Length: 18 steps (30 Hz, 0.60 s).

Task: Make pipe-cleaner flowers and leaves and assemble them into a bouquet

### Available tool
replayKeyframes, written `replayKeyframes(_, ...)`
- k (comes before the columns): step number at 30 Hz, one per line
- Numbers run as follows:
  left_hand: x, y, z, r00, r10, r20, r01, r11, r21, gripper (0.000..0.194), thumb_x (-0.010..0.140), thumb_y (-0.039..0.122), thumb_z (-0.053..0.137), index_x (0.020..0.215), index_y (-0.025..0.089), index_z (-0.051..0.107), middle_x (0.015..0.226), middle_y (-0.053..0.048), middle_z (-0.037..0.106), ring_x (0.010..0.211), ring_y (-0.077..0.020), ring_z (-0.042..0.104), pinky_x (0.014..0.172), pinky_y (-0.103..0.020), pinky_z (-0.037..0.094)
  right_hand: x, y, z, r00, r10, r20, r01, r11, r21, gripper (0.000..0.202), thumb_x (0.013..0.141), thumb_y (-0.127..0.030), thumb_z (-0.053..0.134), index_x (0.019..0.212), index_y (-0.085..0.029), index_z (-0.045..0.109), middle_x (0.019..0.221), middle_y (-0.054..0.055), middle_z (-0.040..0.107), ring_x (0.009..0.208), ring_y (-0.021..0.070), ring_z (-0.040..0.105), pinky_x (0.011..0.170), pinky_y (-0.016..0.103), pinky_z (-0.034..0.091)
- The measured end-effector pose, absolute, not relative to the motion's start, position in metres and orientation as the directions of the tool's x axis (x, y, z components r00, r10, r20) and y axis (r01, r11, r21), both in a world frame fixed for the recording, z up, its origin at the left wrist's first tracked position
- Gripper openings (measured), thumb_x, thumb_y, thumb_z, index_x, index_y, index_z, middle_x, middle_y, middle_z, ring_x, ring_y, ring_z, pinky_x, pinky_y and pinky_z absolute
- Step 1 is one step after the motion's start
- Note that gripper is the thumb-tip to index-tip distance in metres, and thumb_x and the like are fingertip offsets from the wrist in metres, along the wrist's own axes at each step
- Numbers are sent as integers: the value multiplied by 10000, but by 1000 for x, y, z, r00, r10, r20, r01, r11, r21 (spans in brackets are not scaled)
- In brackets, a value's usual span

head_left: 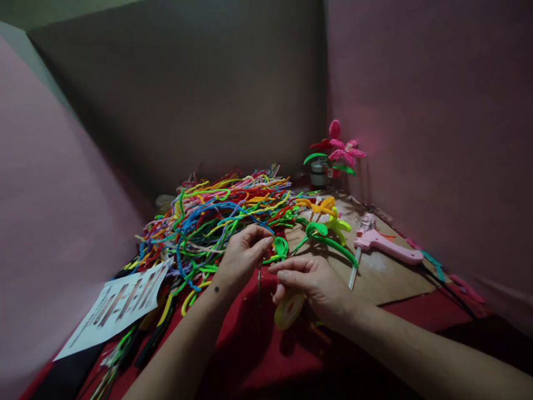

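Observation:
My left hand (246, 253) is closed in a pinch, with a thin green stem (259, 286) hanging below its fingers. A green pipe-cleaner loop (281, 247) shows right at those fingertips; the exact grip is hidden behind the thumb. Close by on the right, my right hand (316, 282) has its fingers bent around a yellowish roll of tape (290, 311), which hangs under the fingers. Between the hands there is a small gap. Just beyond lies a green pipe-cleaner piece with curled leaves (333, 244), beside a yellow-green flower (339, 226) and an orange one (322, 205).
A large heap of coloured pipe cleaners (225, 216) spreads across the back left. On the cardboard (375, 280) at right rests a pink glue gun (387, 247) with a cord. A printed sheet (119, 305) lies left. Pink flowers (347, 150) stand at the back.

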<state>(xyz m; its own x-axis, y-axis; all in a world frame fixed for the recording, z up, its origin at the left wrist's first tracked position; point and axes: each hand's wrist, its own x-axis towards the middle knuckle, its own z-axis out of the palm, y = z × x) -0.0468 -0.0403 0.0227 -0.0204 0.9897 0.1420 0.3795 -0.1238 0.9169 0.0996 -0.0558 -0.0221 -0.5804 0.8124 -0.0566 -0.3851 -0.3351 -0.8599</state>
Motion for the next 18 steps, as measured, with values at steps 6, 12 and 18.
replayKeyframes(6, -13, 8, 4, 181, 965, 187, 761, -258, 595, 150, 683, 293, 585, 669, 163, 660, 689, -29, 640, 650, -147, 543, 609, -239, 384, 119, -67, -26, -556, 831, -26, -444, -323, -836, 246, 678, -325, 668, 822, -125, 669, 509, 9, 613, 476, 115, 565, 509, 234, 425)
replayKeyframes(12, 2, 25, -18, 141, 979, 145, 793, -200, 576, 196, 688, 312, 570, 584, 152, 614, 525, 18, 536, 509, -100, 436, 486, -219, 286, 139, -58, -35, -461, 887, -8, -542, -288, -790, 192, 697, -283, 655, 805, -125, 655, 502, -7, 588, 477, 117, 557, 535, 253, 433)
replayKeyframes(18, 5, 8, 8, 28, 997, 65, 466, -71, 882, 197, 687, 308, 582, 660, 115, 608, 591, -2, 594, 530, -97, 502, 506, -206, 358, 143, -46, -32, -399, 917, -31, -571, -274, -774, 183, 689, -279, 672, 785, -125, 646, 493, -10, 580, 456, 102, 533, 498, 224, 384)
